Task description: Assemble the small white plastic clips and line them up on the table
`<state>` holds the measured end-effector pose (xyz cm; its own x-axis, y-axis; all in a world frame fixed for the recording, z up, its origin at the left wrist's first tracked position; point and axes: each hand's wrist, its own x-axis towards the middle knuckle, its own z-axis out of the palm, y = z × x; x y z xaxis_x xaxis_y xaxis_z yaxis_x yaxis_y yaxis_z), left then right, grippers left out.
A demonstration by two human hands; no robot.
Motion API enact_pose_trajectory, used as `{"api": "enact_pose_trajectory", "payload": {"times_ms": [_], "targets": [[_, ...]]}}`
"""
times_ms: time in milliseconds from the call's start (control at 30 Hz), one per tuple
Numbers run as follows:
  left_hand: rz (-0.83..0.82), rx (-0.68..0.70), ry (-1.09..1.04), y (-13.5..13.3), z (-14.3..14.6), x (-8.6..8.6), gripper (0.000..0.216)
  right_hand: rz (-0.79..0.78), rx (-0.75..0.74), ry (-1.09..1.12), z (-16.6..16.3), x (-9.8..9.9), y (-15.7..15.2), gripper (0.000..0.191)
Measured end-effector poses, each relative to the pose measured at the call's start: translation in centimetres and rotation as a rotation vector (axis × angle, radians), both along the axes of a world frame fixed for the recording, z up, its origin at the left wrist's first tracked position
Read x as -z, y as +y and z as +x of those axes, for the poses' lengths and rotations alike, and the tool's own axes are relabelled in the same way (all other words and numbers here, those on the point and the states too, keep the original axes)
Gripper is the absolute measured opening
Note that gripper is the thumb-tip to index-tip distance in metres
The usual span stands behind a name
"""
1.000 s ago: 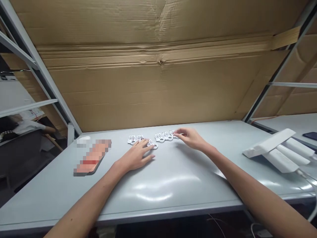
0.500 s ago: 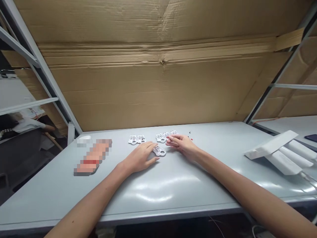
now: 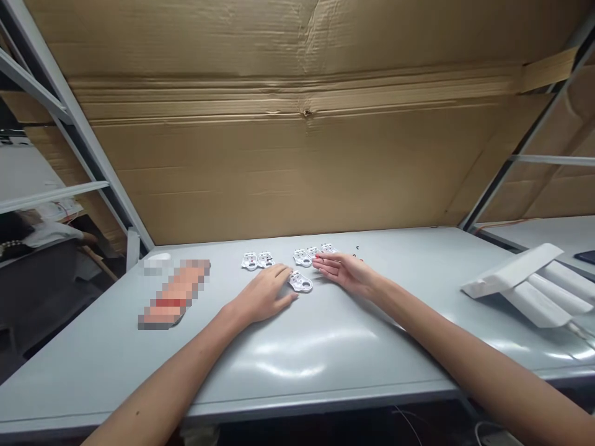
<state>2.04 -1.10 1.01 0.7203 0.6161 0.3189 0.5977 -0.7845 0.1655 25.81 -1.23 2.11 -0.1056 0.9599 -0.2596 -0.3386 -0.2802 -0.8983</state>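
Observation:
My left hand rests on the table with its fingers around the left end of a white plastic part, which has a round hole at its right end. Its thumb lies by the part's near edge. To the right and slightly behind, my right hand is raised, with a small red piece at the tips of thumb and forefinger. The other fingers are loosely curled. Just beyond the hands lie similar white parts, some partly hidden by the right hand. A further pair of white parts sits left of them.
Tiny black pieces lie behind my right hand. On the left are a blurred orange object and a white object. A white multi-armed device stands at right. Cardboard closes the back; a person's arm shows far left.
My right hand has turned so its fingers open out more, and the red piece at its fingertips now shows. My left hand and the white part have stayed nearly still.

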Motion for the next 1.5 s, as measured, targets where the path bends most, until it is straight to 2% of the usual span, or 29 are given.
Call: {"api": "enact_pose_trajectory", "payload": {"times_ms": [133, 500, 667, 767, 900, 1100, 1333, 1500], "targets": [[0.019, -0.029, -0.022, 0.1, 0.2, -0.1, 0.03, 0.049, -0.084, -0.062, 0.0, -0.1, -0.3, 0.009], [-0.003, -0.053, -0.035, 0.3, 0.2, 0.3, 0.034, 0.214, -0.179, -0.147, 0.5, 1.2, -0.1, 0.013], [-0.034, -0.063, -0.02, 0.4, 0.4, 0.4, 0.038, 0.319, -0.237, -0.286, 0.3, 1.7, 0.1, 0.021], [-0.053, -0.08, -0.029, 0.5, 0.5, 0.5, 0.038, 0.459, -0.18, -0.485, -0.2, 1.7, 0.0, 0.023], [-0.077, -0.07, -0.04, 0.5, 0.3, 0.7, 0.039, 0.744, -0.144, -0.809, -1.0, 1.7, -0.6, 0.022], [-0.072, 0.026, -0.039, 0.5, 0.0, 0.7, 0.041, 1.001, -0.137, -1.044, -0.9, 2.6, -0.7, 0.02], [-0.04, 0.05, -0.028, 0.6, -0.1, 0.5, 0.04, 1.086, -0.251, -1.133, -0.2, 3.4, 0.1, 0.023], [-0.006, 0.053, 0.01, 0.6, -0.4, 0.3, 0.037, 1.073, -0.288, -1.153, -0.3, 2.6, -0.6, 0.026]]}}
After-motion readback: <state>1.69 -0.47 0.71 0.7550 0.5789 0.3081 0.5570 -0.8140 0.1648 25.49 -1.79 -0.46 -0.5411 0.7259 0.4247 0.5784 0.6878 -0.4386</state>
